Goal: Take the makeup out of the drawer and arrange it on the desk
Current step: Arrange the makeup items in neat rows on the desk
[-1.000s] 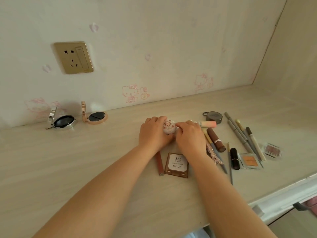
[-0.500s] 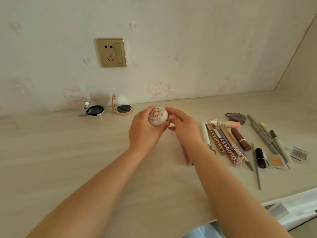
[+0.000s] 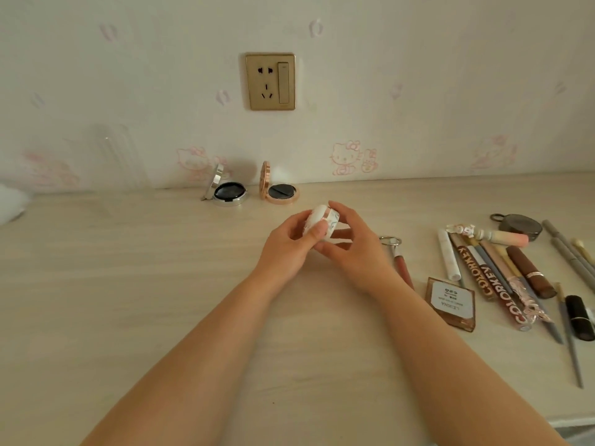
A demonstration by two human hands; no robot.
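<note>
A small round white compact (image 3: 323, 220) with a floral print is held just above the light wooden desk (image 3: 128, 284), tilted on edge. My left hand (image 3: 289, 243) grips it from the left, thumb across its face. My right hand (image 3: 351, 249) holds its right side with curled fingers. Two opened compacts stand by the wall: a silver one (image 3: 227, 189) and a rose-gold one (image 3: 280, 191). To the right lie several lip glosses, lipsticks and pencils, among them a COLORKEY tube (image 3: 476, 272) and a flat brown palette (image 3: 452, 302).
A gold wall socket (image 3: 270, 81) sits on the wallpapered wall above the desk. A round dark tin (image 3: 518, 225) lies at the far right. A pink gloss with a ring cap (image 3: 397, 259) lies beside my right hand. A white object (image 3: 9, 202) shows at the left edge.
Both hands have lifted the white compact off the desk and turned it onto its edge. The view has shifted left, so the row of makeup now lies further right.
</note>
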